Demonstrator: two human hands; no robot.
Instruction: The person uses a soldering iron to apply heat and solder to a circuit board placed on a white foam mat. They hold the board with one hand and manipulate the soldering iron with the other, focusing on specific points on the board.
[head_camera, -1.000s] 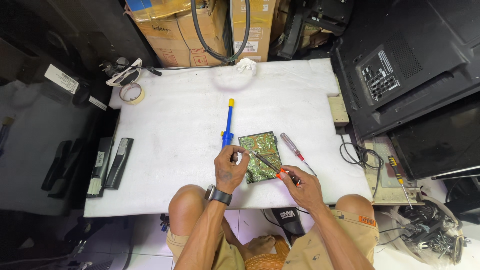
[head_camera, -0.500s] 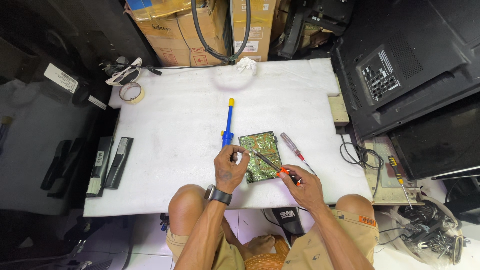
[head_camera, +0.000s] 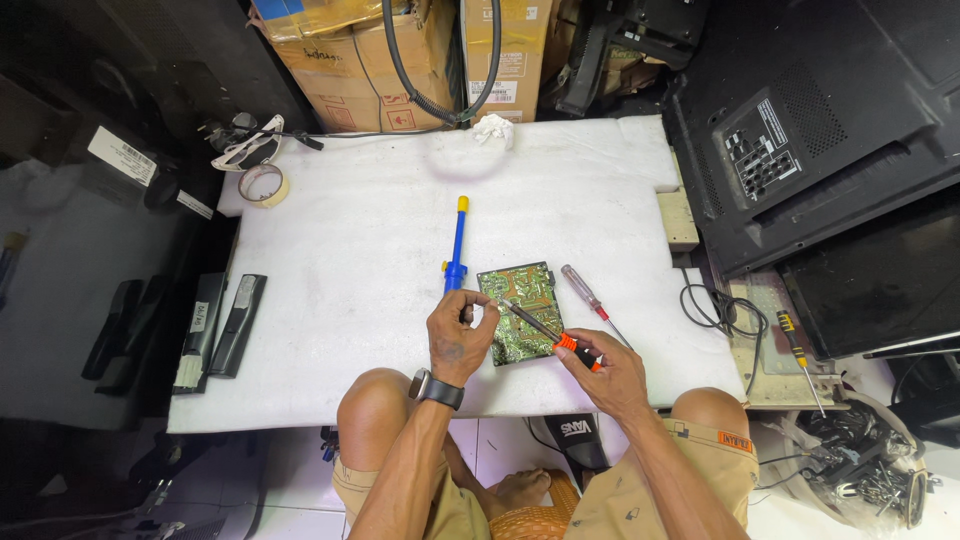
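A green circuit board (head_camera: 524, 298) lies on the white foam sheet (head_camera: 370, 250) near its front edge. My left hand (head_camera: 458, 335) rests on the board's left edge, fingers bent toward the tool tip. My right hand (head_camera: 605, 367) grips a soldering iron (head_camera: 540, 328) with an orange collar, its thin dark shaft slanting up and left onto the board. A blue desoldering pump (head_camera: 457, 248) with a yellow cap lies just left of the board. A clear-handled red screwdriver (head_camera: 590, 298) lies to the right of the board.
A roll of tape (head_camera: 263, 184) and white glasses (head_camera: 245, 145) sit at the sheet's far left corner. Cardboard boxes (head_camera: 350, 60) stand behind. Dark television backs (head_camera: 830, 130) crowd the right side. Remote controls (head_camera: 225, 325) lie left. A yellow-handled screwdriver (head_camera: 797, 350) rests on a board at right.
Nothing much differs; both hands stay at the circuit board, with the iron's tip shifting only slightly on it.
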